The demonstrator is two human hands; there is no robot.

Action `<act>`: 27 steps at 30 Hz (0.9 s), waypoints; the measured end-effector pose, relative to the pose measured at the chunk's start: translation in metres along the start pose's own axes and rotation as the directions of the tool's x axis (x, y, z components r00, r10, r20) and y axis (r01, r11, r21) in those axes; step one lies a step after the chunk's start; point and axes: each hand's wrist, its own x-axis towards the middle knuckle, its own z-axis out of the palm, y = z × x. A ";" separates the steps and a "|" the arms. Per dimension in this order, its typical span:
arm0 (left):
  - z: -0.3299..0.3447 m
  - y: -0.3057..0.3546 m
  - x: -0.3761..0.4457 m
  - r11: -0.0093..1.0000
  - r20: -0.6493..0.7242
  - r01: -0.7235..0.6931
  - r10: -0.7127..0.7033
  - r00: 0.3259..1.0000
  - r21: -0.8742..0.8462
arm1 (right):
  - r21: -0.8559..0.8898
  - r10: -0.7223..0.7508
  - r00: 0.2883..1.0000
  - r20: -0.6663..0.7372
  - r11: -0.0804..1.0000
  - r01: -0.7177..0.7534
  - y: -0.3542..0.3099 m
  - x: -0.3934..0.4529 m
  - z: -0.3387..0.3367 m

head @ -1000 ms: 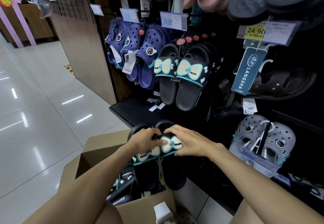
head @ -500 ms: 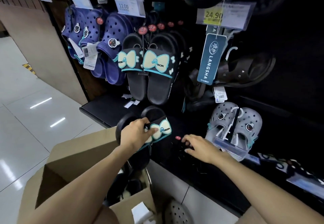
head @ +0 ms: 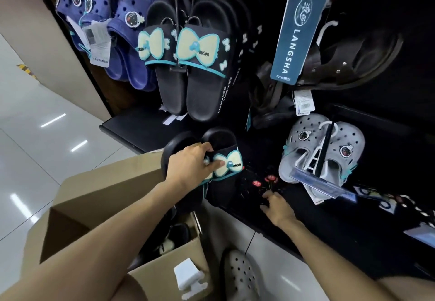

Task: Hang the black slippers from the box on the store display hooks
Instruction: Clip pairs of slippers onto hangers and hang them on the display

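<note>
My left hand [head: 191,165] grips a pair of black slippers [head: 222,157] with pale bows at their straps, held upright above the open cardboard box [head: 98,194]. More black slippers [head: 169,239] lie inside the box. My right hand [head: 276,206] reaches to the low dark display hooks [head: 268,179] with red round tips, its fingers touching the dark items hanging there. A matching pair of black bow slippers [head: 188,60] hangs on the hook row above.
Blue clogs [head: 113,25] hang at upper left, grey clogs [head: 322,152] at right, dark sandals behind a LANGSHA tag [head: 297,34]. A black shelf [head: 141,126] juts out under the hanging pairs. A white clog [head: 240,274] is on the floor by the box.
My right hand let go of the slipper pair and moved right and down to the low hooks. My left hand keeps the pair and carried it toward the display.
</note>
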 end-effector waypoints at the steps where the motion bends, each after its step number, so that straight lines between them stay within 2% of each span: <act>1: 0.002 0.000 0.000 1.000 -0.004 -0.009 0.009 1.000 0.009 | 0.024 0.035 0.999 -0.024 0.999 -0.034 0.004 0.004 0.001; 5: 0.009 0.001 0.004 0.998 -0.012 -0.042 0.042 0.999 0.037 | 0.061 0.089 0.994 -0.068 0.994 -0.085 0.017 0.018 0.011; 11: 0.014 0.000 0.010 0.997 -0.036 -0.058 0.060 0.998 0.053 | 0.043 0.074 0.997 0.029 0.996 -0.076 0.028 0.026 0.031; 15: 0.013 -0.001 0.012 0.998 -0.036 -0.038 0.039 0.999 0.050 | 0.079 0.071 0.993 -0.095 0.995 -0.063 0.032 0.026 0.036; 18: 0.011 -0.001 0.011 0.999 -0.034 -0.026 0.027 0.999 0.033 | 0.137 0.121 0.978 -0.170 0.986 -0.098 0.034 0.023 0.035; 27: 0.009 0.002 0.007 0.999 -0.016 -0.009 0.009 1.000 0.043 | 0.185 0.220 0.959 -0.181 0.965 -0.186 0.040 0.012 0.034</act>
